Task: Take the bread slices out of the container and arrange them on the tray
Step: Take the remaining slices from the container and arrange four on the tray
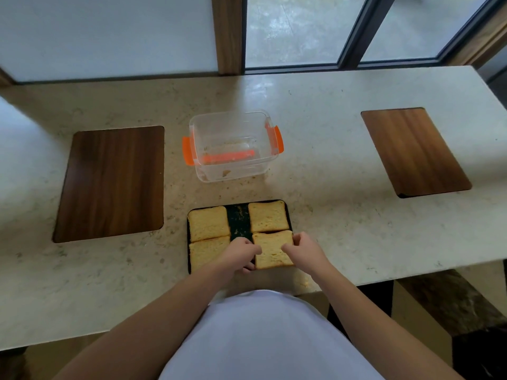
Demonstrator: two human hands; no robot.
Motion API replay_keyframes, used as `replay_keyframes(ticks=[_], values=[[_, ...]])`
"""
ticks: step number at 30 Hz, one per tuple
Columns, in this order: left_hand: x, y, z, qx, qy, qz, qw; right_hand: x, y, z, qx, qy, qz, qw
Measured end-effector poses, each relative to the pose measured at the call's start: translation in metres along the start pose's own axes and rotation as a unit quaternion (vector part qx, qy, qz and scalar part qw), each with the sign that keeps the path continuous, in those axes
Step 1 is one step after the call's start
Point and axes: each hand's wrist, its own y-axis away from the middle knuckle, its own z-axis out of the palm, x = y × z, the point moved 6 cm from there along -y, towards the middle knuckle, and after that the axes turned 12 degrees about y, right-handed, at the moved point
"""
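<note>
A dark tray (238,218) lies at the near edge of the counter with several bread slices on it. Two slices (209,222) fill its left side, one behind the other. A third slice (268,216) lies at the back right. The near right slice (273,252) is pinched at both sides, my left hand (241,255) at its left edge and my right hand (301,249) at its right edge. The clear container (233,145) with orange clips stands behind the tray, holding only crumbs.
A dark wooden board (112,182) is set into the counter at the left, and a lighter one (414,152) at the right. Windows run along the back of the stone counter (329,215). My white-clad body is at the near edge.
</note>
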Motion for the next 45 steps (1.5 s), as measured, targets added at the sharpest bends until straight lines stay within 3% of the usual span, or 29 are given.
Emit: replay_keyframes(ticks=[9,21,26,30,34,38,45], values=[[-0.002,-0.002,0.001,0.015,0.035,0.008,0.999,-0.001,-0.005,0.003,0.004,0.030,-0.025,0.999],[0.002,-0.004,0.003,0.008,-0.021,0.025,0.999,-0.002,-0.007,0.004,-0.007,0.113,-0.049,0.992],[-0.003,0.000,-0.017,-0.004,0.021,0.035,0.999,-0.022,-0.006,-0.003,0.081,0.135,-0.092,0.983],[-0.018,-0.001,-0.068,0.048,0.142,0.021,0.989,-0.056,-0.010,0.011,0.045,0.107,-0.154,0.981],[-0.043,0.006,-0.123,0.160,0.277,0.005,0.947,-0.086,-0.011,0.033,0.020,0.065,-0.189,0.980],[-0.045,0.008,-0.146,0.200,0.263,0.028,0.943,-0.109,-0.011,0.053,-0.008,0.045,-0.200,0.979],[-0.033,0.004,-0.144,0.182,0.265,0.031,0.946,-0.124,-0.020,0.067,-0.033,0.045,-0.164,0.985]])
